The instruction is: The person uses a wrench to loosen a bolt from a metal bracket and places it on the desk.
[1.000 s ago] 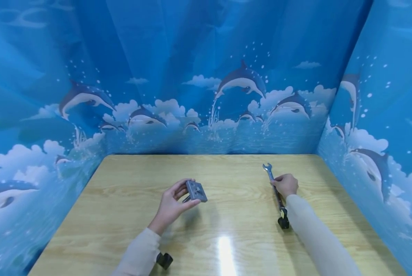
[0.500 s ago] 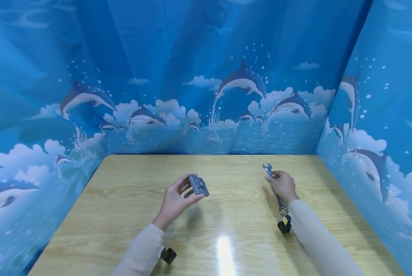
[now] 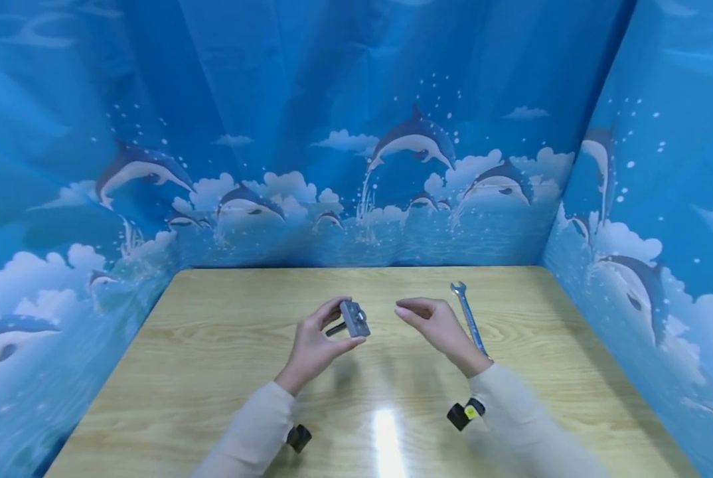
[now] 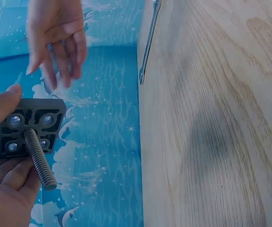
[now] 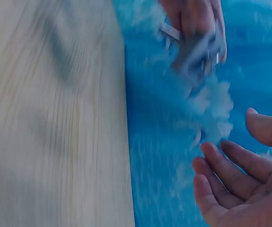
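Note:
My left hand [image 3: 311, 352] grips a grey square plate [image 3: 354, 318] by its edges, thumb on one side and fingers on the other, above the table. In the left wrist view, a threaded bolt [image 4: 40, 158] passes out of the plate's holed, ribbed face. To the right of the plate, my right hand [image 3: 443, 328] hangs in the air with loosely bent fingers and nothing in them. A silver wrench [image 3: 467, 315] lies on the table beyond that hand, its open end pointing away; the right forearm partly covers its near end. The plate [image 5: 197, 59] is blurred in the right wrist view.
The wood-grain table [image 3: 243, 299] meets a blue dolphin-print curtain [image 3: 309, 166] at the back and on both sides. A small black device hangs at each wrist, the right one [image 3: 465, 413] bearing a yellow mark.
My right hand has let go of the wrench and moved left toward the plate; the wrench stays on the table. The left hand has shifted slightly right and up, turning the plate.

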{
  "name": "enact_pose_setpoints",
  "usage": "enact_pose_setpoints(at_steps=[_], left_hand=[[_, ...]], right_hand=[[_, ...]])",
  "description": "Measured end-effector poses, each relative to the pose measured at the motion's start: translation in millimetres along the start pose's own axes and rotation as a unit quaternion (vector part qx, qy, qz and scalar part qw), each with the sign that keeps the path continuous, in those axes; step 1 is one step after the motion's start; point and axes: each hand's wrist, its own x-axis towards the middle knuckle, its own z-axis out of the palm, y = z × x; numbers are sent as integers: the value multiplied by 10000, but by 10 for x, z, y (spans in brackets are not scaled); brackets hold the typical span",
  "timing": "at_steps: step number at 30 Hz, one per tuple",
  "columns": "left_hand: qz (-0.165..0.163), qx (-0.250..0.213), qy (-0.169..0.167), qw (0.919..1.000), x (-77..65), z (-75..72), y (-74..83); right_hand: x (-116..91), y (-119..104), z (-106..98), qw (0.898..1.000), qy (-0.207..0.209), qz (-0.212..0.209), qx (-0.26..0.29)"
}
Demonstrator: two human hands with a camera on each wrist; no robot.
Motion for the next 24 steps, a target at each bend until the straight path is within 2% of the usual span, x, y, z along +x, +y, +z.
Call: enact_pose_setpoints(at_steps=[5, 12, 19, 24], left_hand=[[324, 116, 18, 9994, -20, 49, 8], [425, 246, -44, 9988, -54, 127, -17], [661, 254, -151, 9974, -89, 186, -15], [706, 342, -136, 9968, -97, 200, -14]], right_hand=[[-72, -104, 284, 9977, -96, -25, 671], [-96, -114, 514, 9930, 152, -249, 1145], [-92, -110, 561, 9934, 567, -370, 926], [-92, -109, 550, 9943, 616, -367, 783]])
